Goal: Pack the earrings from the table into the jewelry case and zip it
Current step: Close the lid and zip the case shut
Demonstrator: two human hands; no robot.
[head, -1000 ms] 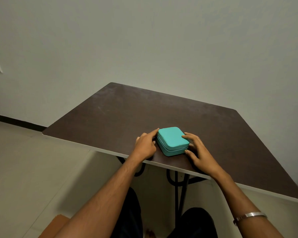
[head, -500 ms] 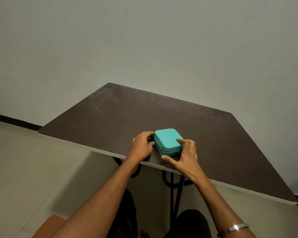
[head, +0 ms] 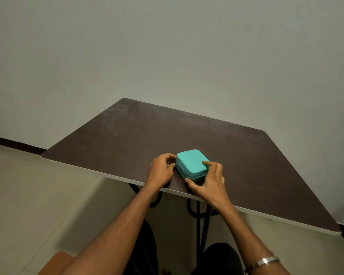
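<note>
I count one teal jewelry case (head: 191, 163), lid down, near the front edge of one dark table (head: 127, 135), my right hand (head: 211, 183) clasping its near corner between thumb and fingers, my left hand (head: 160, 171) curled, fingertips pinching at its left side.

Right hand (head: 211, 181) has shifted onto the jewelry case (head: 192, 165).

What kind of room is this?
Probably a plain indoor room, maybe a spare room or office: a bare pale wall, a dark folding-style table and a tiled floor.
</note>
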